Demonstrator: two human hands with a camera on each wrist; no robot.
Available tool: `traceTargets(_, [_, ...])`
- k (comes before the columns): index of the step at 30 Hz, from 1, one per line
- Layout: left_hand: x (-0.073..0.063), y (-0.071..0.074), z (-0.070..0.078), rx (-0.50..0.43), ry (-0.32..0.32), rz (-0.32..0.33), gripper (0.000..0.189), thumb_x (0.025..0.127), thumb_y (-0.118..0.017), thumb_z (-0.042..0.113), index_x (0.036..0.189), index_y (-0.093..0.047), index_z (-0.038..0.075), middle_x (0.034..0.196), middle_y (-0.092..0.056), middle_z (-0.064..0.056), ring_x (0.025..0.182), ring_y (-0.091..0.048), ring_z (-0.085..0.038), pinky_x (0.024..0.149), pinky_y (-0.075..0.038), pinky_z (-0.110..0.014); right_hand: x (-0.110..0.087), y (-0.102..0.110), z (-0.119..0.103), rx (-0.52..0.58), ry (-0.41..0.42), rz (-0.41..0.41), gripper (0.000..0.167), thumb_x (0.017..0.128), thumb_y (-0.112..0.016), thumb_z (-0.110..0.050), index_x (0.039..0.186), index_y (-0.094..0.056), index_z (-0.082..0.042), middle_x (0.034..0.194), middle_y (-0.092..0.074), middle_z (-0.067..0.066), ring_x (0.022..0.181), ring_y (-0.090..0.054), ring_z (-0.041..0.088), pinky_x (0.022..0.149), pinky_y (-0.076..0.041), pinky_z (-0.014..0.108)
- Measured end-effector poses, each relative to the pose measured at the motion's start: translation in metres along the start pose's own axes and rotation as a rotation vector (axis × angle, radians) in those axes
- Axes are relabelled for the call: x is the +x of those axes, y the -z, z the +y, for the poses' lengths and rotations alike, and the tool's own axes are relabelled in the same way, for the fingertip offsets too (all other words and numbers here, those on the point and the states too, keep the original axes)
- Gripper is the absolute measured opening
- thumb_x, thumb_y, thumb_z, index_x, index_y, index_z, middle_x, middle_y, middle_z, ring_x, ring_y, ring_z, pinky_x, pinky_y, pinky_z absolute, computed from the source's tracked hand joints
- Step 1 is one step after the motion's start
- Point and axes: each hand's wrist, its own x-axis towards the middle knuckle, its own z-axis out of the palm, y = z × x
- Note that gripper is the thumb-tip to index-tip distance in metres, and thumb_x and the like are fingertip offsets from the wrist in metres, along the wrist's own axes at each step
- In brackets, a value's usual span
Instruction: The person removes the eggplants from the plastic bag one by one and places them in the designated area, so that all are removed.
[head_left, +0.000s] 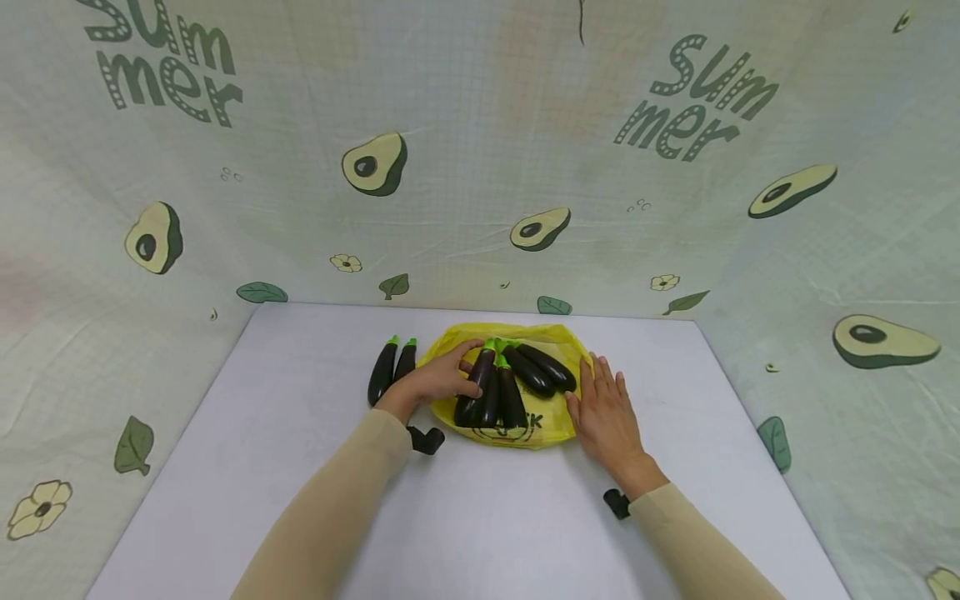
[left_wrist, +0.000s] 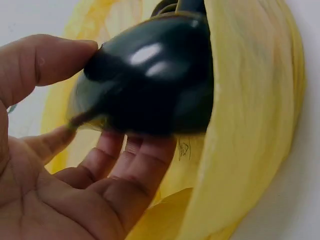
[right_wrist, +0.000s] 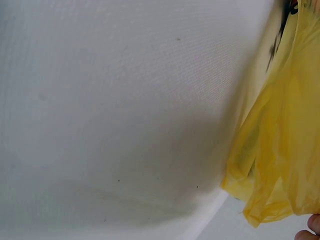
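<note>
A yellow plastic bag (head_left: 557,427) lies spread on the table with several dark eggplants on it, their green stems bunched toward the back. My left hand (head_left: 437,381) grips the leftmost of these, an eggplant (head_left: 477,387); in the left wrist view the thumb presses the glossy eggplant (left_wrist: 150,85) from one side and the fingers curl under it. Part of that eggplant is hidden behind the bag's raised edge (left_wrist: 255,110). At the bag's right edge my right hand (head_left: 609,421) rests with straight fingers. Its fingertips (right_wrist: 315,223) show beside the yellow plastic (right_wrist: 285,145) in the right wrist view.
Two more eggplants (head_left: 383,373) lie side by side on the white table (head_left: 300,433), left of the bag and behind the left wrist. A cloth (head_left: 450,217) printed with avocados and leaves hangs around the back and sides.
</note>
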Motion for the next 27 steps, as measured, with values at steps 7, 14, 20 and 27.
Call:
traceTargets(7, [-0.012,-0.003,0.001,-0.053,-0.042,0.031,0.100,0.090,-0.083,0.014,0.165,-0.024,0.047,0.144,-0.050,-0.017,0.115,-0.063,-0.030,0.099,-0.058,-0.044,0.000,0.002,0.001,0.012,-0.006,-0.010,0.069,0.111,-0.048,-0.034,0.162,-0.028,0.007,0.169,-0.029,0.028,0.159,-0.025,0.044,0.128,-0.019,0.063])
traceTargets(14, [-0.021,-0.002,0.000,-0.135,-0.120,0.017,0.096,0.092,-0.079,0.008,0.161,-0.028,0.052,0.161,-0.040,-0.015,0.119,-0.063,-0.032,0.101,-0.058,-0.046,-0.001,0.002,0.002,0.002,-0.004,-0.007,0.069,0.111,-0.050,-0.034,0.162,-0.029,0.008,0.169,-0.030,0.028,0.158,-0.026,0.045,0.128,-0.020,0.063])
traceTargets(20, [-0.025,-0.001,0.000,-0.159,-0.179,0.047,0.086,0.094,-0.077,0.010,0.156,-0.034,0.050,0.157,-0.045,-0.014,0.127,-0.060,-0.033,0.102,-0.057,-0.048,-0.001,0.002,0.002,0.005,-0.011,-0.016,0.069,0.111,-0.050,-0.034,0.162,-0.028,0.007,0.169,-0.029,0.028,0.159,-0.025,0.044,0.128,-0.019,0.063])
traceTargets(27, [-0.033,0.002,0.006,-0.129,-0.205,0.206,0.077,0.096,-0.079,0.019,0.155,-0.036,0.045,0.150,-0.053,-0.014,0.127,-0.063,-0.034,0.105,-0.056,-0.052,-0.001,0.001,0.003,0.006,-0.005,-0.010,0.070,0.111,-0.050,-0.035,0.162,-0.028,0.007,0.169,-0.029,0.028,0.159,-0.025,0.044,0.128,-0.019,0.063])
